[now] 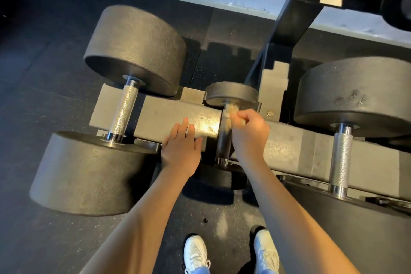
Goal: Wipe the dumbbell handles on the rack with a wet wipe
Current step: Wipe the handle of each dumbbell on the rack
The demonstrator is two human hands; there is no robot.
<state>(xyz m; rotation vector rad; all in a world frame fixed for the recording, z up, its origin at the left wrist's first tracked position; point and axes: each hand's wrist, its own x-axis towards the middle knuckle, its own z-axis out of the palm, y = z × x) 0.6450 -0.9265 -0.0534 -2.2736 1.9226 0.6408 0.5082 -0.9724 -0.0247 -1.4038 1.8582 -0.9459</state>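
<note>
Right hand (249,131) pinches the wet wipe (231,113) at the far end of the handle (223,142), whose length runs nearward (left hand (181,150) flat on rack (164,115)).

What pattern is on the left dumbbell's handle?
The handle is silver with knurled cross-hatching, clearest in the head view.

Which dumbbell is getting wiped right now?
The small middle dumbbell: the wipe is on its handle. The big left dumbbell and big right dumbbell have bare handles.
</note>
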